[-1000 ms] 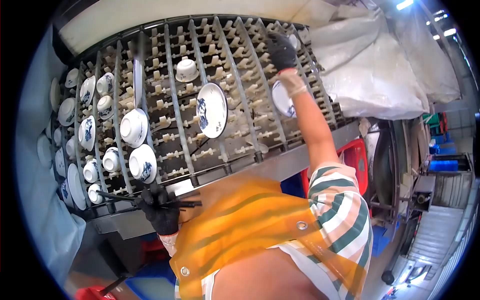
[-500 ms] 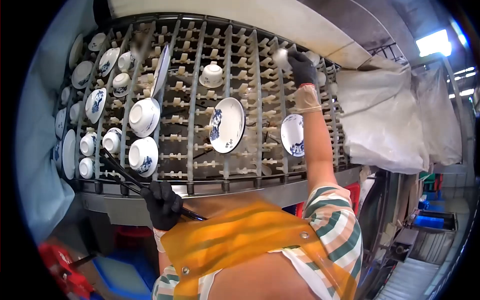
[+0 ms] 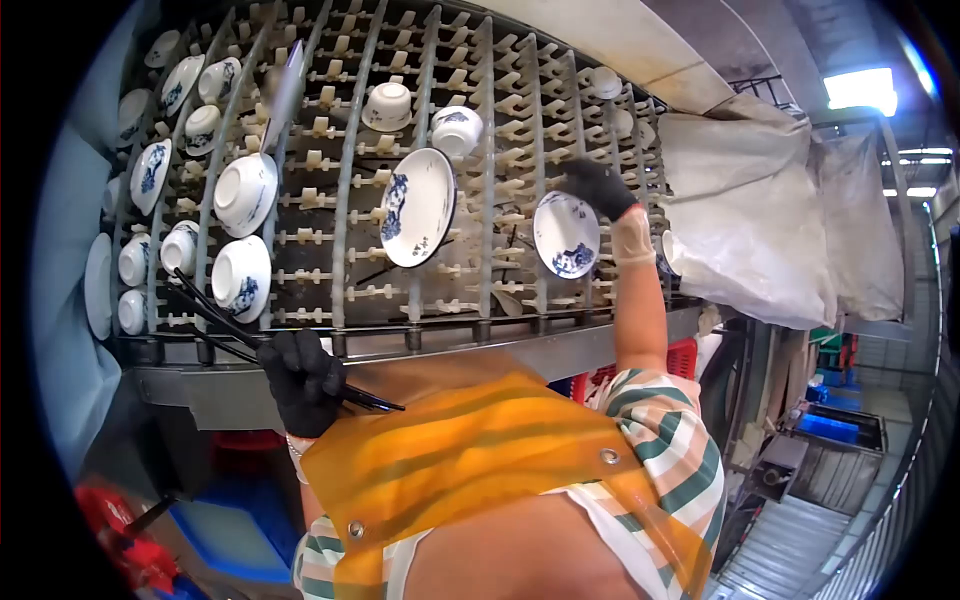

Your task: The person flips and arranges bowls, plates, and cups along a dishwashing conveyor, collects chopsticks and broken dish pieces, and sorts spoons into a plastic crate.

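My left hand (image 3: 302, 380), in a black glove, is closed around a pair of long black sticks (image 3: 222, 318) at the rack's front edge, their tips near a small bowl (image 3: 179, 250). My right hand (image 3: 597, 188), also gloved in black, is over the right part of the rack, at the upper edge of an oval plate (image 3: 567, 238). Its fingers point left and are blurred; what they hold, if anything, is hidden. Another oval plate (image 3: 417, 208) leans mid-rack, with a blue-patterned bowl (image 3: 457, 131) just above it and a white cup (image 3: 387, 106) to the upper left.
The pegged rack (image 3: 340, 200) carries several bowls and plates at its left. A plastic sheet (image 3: 740, 220) hangs on the right, and pale blue fabric (image 3: 75, 260) on the left. Below are a blue-rimmed tray (image 3: 235, 530) and a red basket (image 3: 682, 358).
My right hand has come down and left toward the oval plate. The blue-patterned bowl now sits above the middle plate. My left hand still grips the sticks, and the view has shifted.
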The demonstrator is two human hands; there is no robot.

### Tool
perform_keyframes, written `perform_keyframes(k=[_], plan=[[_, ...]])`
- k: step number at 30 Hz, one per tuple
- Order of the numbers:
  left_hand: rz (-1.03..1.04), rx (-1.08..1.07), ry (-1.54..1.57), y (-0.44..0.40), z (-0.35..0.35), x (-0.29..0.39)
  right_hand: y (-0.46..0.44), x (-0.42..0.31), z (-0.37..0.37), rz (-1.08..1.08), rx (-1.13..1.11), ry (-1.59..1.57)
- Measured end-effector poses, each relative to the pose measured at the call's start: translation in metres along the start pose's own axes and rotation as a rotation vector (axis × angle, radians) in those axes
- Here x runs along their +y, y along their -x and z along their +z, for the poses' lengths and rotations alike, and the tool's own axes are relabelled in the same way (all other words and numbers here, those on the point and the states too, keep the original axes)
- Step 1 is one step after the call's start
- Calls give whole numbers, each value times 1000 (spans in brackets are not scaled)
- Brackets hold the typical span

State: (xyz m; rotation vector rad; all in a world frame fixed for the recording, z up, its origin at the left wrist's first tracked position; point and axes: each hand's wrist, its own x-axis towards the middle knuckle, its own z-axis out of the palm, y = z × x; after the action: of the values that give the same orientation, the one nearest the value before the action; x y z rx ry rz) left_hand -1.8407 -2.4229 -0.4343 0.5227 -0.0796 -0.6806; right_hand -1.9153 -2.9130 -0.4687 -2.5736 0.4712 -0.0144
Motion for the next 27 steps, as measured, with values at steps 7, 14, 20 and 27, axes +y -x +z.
perform_keyframes(k=[7,14,20,27], plan=[[-49,4,28,-6,7,-13,65,-54,-35,242,157,-5],[-128,-14,71,-12,11,-23,22,-61,-17,100,244,-20],[-70,41,100,-8,14,-32,-83,42,-50,247,440,205],[-8,146,29,-9,26,-49,-182,160,-46,584,702,-178]])
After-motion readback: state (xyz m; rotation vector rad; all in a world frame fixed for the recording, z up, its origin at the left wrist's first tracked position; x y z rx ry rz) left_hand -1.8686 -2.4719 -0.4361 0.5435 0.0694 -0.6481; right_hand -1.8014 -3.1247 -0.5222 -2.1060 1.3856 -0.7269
